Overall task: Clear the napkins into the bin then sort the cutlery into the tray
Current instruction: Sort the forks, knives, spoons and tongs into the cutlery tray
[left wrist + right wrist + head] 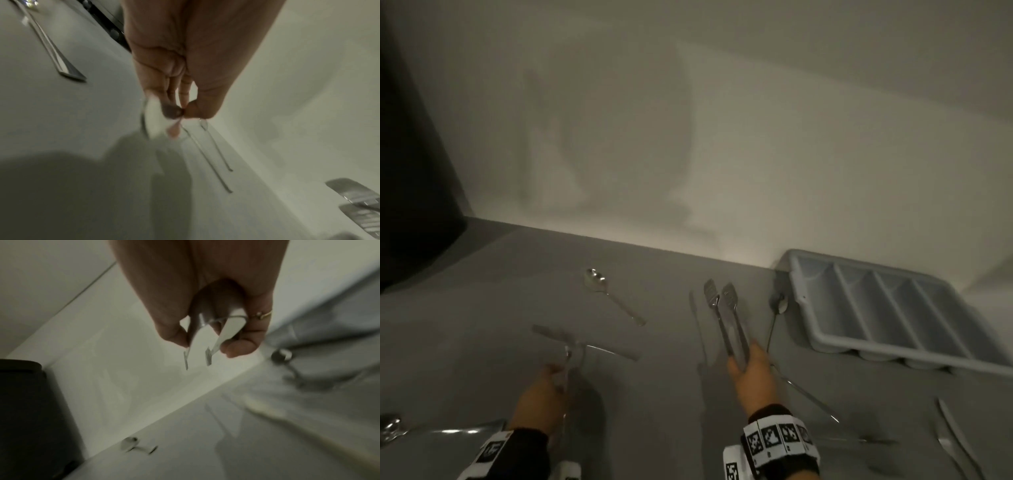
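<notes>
My right hand (pixel 748 368) grips two forks (pixel 722 308) by their handles, tines pointing away toward the wall; the right wrist view shows both handle ends (pixel 216 335) sticking out between thumb and fingers. My left hand (pixel 551 385) pinches a motion-blurred piece of cutlery (pixel 571 346) just above the counter; its kind cannot be told. In the left wrist view thumb and fingertips (pixel 174 112) meet on that blurred metal piece (pixel 148 120). The grey compartment tray (pixel 804 294) stands at the right against the wall, its slots bare. No napkin is in view.
On the grey counter lie a spoon (pixel 599 284), a knife (pixel 697 322), a spoon (pixel 779 305) beside the tray, and more cutlery (pixel 955 442) at the bottom right. A shiny piece (pixel 390 428) lies bottom left. The black bin (pixel 414 154) stands far left.
</notes>
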Motion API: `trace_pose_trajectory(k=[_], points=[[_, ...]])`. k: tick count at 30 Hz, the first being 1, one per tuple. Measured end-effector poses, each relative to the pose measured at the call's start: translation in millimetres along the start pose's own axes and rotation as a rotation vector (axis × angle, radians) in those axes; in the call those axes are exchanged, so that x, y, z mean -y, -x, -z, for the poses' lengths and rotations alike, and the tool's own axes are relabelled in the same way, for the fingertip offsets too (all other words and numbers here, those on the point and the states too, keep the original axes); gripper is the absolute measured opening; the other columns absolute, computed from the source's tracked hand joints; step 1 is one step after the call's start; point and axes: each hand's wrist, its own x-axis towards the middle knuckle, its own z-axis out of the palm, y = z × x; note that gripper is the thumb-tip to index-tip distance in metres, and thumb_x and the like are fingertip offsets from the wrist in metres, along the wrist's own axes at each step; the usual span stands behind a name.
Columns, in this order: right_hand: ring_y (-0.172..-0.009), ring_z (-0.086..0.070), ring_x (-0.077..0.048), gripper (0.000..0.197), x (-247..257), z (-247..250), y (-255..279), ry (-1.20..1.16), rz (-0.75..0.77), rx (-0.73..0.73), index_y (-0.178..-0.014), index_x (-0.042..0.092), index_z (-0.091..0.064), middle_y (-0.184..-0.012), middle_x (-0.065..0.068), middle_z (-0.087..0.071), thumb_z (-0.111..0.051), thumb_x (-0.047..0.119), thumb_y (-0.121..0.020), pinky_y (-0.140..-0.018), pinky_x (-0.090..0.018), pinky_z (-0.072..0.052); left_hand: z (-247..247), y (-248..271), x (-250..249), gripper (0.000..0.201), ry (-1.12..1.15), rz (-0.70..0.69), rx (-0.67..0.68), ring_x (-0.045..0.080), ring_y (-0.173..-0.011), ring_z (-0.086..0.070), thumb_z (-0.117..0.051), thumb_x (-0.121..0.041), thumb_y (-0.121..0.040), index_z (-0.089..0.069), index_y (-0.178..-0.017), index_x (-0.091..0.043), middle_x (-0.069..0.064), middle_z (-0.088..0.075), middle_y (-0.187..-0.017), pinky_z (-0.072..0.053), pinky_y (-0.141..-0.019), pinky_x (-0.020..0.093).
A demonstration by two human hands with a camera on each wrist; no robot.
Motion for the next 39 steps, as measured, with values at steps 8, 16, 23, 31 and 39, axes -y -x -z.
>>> trace_pose_trajectory(k=[8, 16, 23, 31, 39], points=[[-0.123, -0.040, -0.038, 0.050, -46, 133, -60, 0.261, -0.067, -0.288, -0.133, -0.001, -0.040, -0.132, -0.025, -0.047, -0.052, 0.020, -0.090, -0.106, -0.041, -0.031, -33, 21, -68, 0.041, 0.189, -0.402, -0.073, 0.039, -0.112, -0.056, -0.047, -0.018, -0.083, -0.056, -0.120, -0.003, 0.024, -0.062, -0.117, -0.040, -0.092, 0.040], [-0.109, -0.056, -0.039, 0.039, -77, 179, -155, 0.374, -0.150, -0.207, -0.122, 0.003, -0.045, -0.116, -0.024, -0.061, -0.053, 0.024, -0.089, -0.094, -0.044, -0.047, -133, 69, -179, 0.047, 0.394, -0.561, 0.069, -0.028, -0.087, -0.053, -0.053, -0.012, -0.084, -0.061, -0.086, -0.058, -0.031, -0.068, -0.090, -0.035, -0.077, -0.010], [-0.108, -0.056, -0.035, 0.042, -103, 176, -187, 0.373, -0.067, 0.069, -0.119, 0.005, -0.050, -0.119, -0.019, -0.058, -0.056, 0.032, -0.088, -0.089, -0.037, -0.049, -216, 121, -251, 0.061, 0.434, -0.566, 0.019, -0.020, -0.077, -0.059, -0.059, 0.004, -0.083, -0.061, -0.085, -0.057, -0.044, -0.063, -0.080, -0.043, -0.066, -0.003], [-0.135, -0.032, -0.019, 0.030, -162, 237, -127, 0.104, 0.364, 0.038, -0.120, 0.018, -0.055, -0.141, -0.003, -0.042, -0.051, 0.021, -0.091, -0.108, -0.022, -0.021, -280, 144, -317, 0.039, 0.420, -0.574, 0.054, -0.005, -0.054, -0.055, -0.055, -0.001, -0.087, -0.056, -0.092, -0.039, -0.007, -0.066, -0.074, -0.043, -0.053, 0.005], [-0.104, -0.055, -0.032, 0.027, -287, 304, -52, 0.221, 0.049, -0.230, -0.103, 0.016, -0.066, -0.116, -0.011, -0.059, -0.059, 0.014, -0.077, -0.093, -0.036, -0.044, -384, 109, -415, 0.029, 0.173, -0.606, 0.398, 0.027, -0.108, -0.057, -0.045, -0.009, -0.093, -0.056, -0.116, 0.002, 0.019, -0.061, -0.117, -0.040, -0.095, 0.029]])
